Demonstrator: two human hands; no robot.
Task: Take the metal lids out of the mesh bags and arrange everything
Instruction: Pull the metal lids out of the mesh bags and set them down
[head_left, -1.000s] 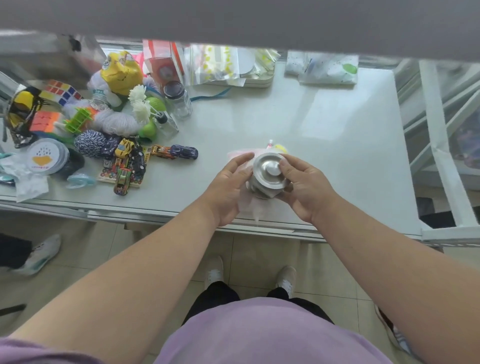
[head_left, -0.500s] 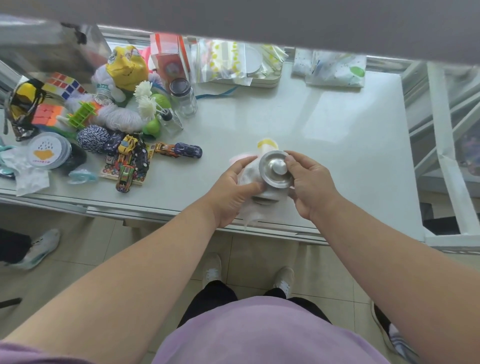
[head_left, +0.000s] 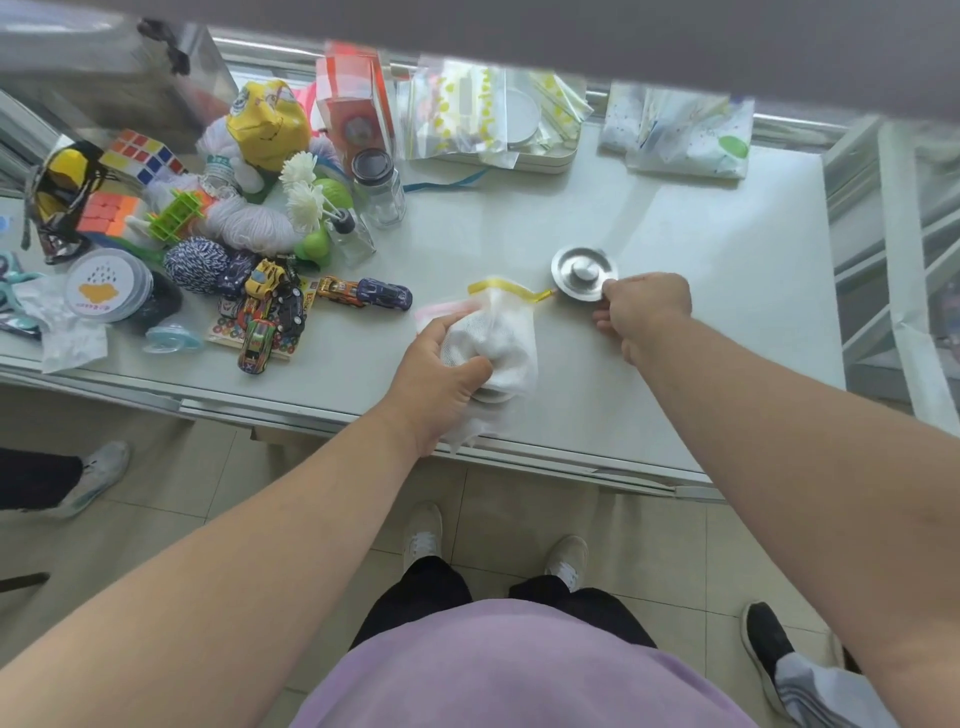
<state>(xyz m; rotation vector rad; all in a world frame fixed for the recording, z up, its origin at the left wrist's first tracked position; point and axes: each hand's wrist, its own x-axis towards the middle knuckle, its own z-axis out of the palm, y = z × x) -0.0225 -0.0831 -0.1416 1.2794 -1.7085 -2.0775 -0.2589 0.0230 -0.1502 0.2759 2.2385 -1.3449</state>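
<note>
A round metal lid (head_left: 583, 272) with a centre knob lies flat on the white table (head_left: 727, 322). My right hand (head_left: 641, 309) pinches its near right rim. My left hand (head_left: 441, 374) grips a white mesh bag (head_left: 501, 338) with a yellow drawstring (head_left: 506, 287), held just above the table near its front edge. At least one more metal lid (head_left: 493, 397) shows through the bottom of the bag. A pink-trimmed bag (head_left: 439, 310) lies partly hidden behind the held bag.
A heap of toys fills the table's left: toy cars (head_left: 363, 293), puzzle cubes (head_left: 143, 156), yarn balls (head_left: 197, 257), a glass jar (head_left: 379, 189). Zip bags on a tray (head_left: 493, 119) sit at the back. Another person's shoes (head_left: 93, 475) stand on the floor.
My right hand pulled the metal lid out of the mesh bag and carried it right and away, down onto the table. My left hand kept hold of the bag.
</note>
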